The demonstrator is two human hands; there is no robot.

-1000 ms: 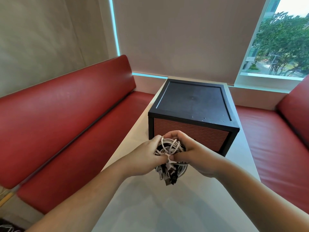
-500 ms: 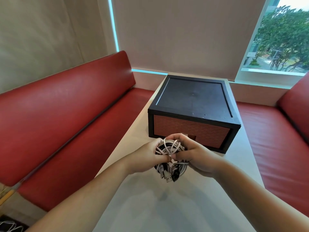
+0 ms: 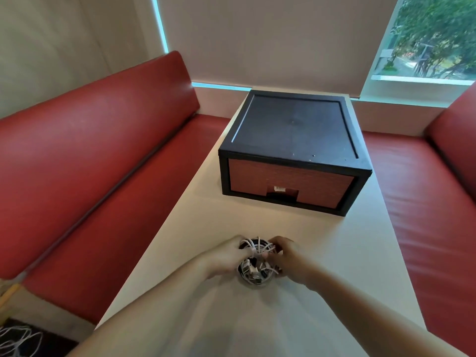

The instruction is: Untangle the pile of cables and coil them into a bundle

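Head: one cable bundle (image 3: 255, 273) between left hand (image 3: 223, 258) and right hand (image 3: 294, 264); one box (image 3: 293, 130).

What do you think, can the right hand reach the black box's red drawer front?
Probably yes: nothing stands on the white table between the right hand and the red drawer front, but it grips the coiled white cable bundle.

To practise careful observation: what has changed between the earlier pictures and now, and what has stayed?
The left hand and right hand carried the coiled bundle of white and grey cables down and back from the black box with a reddish drawer front. Both still grip it; the box stays on the white table.
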